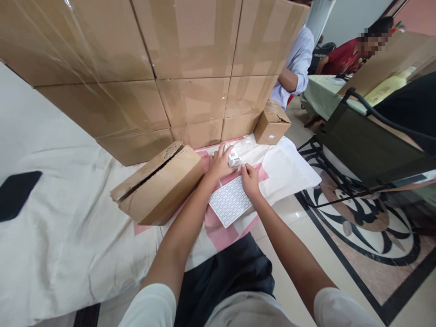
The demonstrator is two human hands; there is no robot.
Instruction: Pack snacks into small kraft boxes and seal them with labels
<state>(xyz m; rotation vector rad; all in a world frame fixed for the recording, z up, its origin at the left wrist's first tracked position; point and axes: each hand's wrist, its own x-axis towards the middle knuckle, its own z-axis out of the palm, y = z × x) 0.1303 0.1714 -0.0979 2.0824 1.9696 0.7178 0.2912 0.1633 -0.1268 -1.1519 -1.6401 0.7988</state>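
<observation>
My left hand [220, 164] is closed around a small white block [233, 156] that looks like a plug adapter, its exact kind unclear. Just to the right, my right hand [250, 178] has its thumb and finger pinched together; whatever may be between them is too small to make out. Under and in front of the hands lies a white sheet of labels [229, 203] with rows of dark-outlined rounded boxes. The right hand overlaps the sheet's right edge. Left of my left forearm, an open-topped cardboard box [166, 186] stands on the cloth-covered surface [85, 227].
Stacked taped cartons [190, 54] form a wall behind the hands. A small cardboard box [272, 122] sits at the far right corner. A dark flat object [18, 195] lies at left. A folding chair [378, 145] and other people are on the right.
</observation>
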